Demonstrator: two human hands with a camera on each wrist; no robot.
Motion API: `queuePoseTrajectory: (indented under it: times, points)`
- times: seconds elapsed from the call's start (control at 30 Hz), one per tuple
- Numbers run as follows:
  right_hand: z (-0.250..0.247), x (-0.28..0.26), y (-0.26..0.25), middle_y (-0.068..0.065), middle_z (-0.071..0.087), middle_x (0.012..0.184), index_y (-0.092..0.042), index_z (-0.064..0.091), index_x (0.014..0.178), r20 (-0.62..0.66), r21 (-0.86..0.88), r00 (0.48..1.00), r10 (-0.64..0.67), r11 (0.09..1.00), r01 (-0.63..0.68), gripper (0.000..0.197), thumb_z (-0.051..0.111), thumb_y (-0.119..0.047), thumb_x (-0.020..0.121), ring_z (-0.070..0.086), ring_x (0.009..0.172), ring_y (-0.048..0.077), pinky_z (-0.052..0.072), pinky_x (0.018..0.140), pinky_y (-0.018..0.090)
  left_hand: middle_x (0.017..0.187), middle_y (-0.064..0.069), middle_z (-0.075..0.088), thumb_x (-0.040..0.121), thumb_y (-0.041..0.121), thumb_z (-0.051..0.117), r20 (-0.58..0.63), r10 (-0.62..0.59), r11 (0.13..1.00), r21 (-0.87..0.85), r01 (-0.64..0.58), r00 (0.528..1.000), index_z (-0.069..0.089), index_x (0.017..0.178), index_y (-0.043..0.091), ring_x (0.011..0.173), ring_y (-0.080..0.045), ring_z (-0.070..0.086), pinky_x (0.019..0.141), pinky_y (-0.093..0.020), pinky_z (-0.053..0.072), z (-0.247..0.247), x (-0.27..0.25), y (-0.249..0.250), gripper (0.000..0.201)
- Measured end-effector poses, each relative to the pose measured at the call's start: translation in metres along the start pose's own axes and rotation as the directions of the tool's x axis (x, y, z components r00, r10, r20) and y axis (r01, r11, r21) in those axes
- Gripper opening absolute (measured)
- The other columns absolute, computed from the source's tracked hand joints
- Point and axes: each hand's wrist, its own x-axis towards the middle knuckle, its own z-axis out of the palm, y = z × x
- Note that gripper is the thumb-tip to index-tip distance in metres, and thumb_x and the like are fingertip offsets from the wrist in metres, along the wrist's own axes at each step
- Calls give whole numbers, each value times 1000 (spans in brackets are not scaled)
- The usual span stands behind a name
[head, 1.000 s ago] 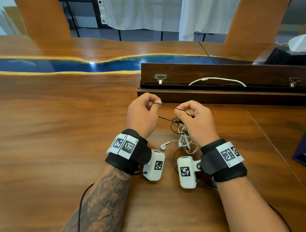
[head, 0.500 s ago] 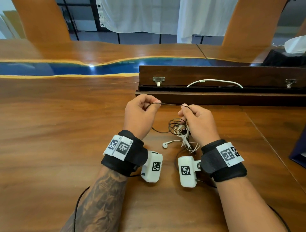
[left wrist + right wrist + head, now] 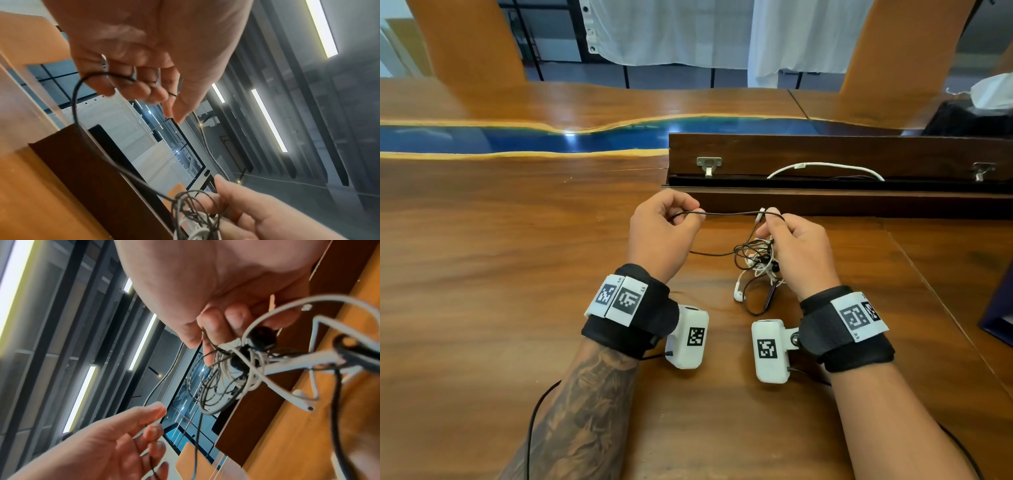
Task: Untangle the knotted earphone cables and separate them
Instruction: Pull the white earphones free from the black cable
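both hands [image 3: 732, 240] pinch one black cable [image 3: 726, 214] stretched above the tangle [image 3: 758, 260].

A glossy wooden table [image 3: 482, 274] with a blue resin strip [image 3: 517, 140] is carrying a dark wooden box [image 3: 859, 161] along its far right side, its lid standing open.

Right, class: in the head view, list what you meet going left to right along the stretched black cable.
left hand → taut black cable → right hand, which also holds the tangle of black and white cables.
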Motion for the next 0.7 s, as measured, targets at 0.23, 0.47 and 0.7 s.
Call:
queuePoseTrajectory:
  times: [0.23, 0.47, 0.7]
  points:
    - [0, 0, -2, -12, 37, 43, -18, 71, 74, -86, 157, 994, 62, 986, -48, 54, 40, -48, 106, 42, 48, 13, 46, 62, 36, 87, 5, 52, 93, 35, 68, -63, -17, 977, 209, 30, 998, 61, 78, 23, 76, -4, 49, 68, -19, 38, -4, 2, -5, 20]
    - [0, 1, -3, -13, 45, 43, -15, 72, 77, -135, 226, 987, 81, 973, -49, 53, 41, -45, 107, 49, 55, 16, 50, 66, 40, 55, 5, 57, 104, 26, 51, -13, -194, 980, -39, 193, 981, 69, 97, 19, 51, -14, 51, 57, -30, 45, -5, 4, -1, 21]
    - [-1, 1, 1, -17, 48, 40, -14, 72, 70, -82, 115, 994, 74, 991, -64, 57, 42, -45, 107, 53, 59, 13, 47, 72, 34, 101, -5, 75, 107, 20, 42, -94, -241, 944, -256, 210, 966, 67, 110, 13, 74, -15, 75, 57, -32, 52, -3, 2, 7, 26]
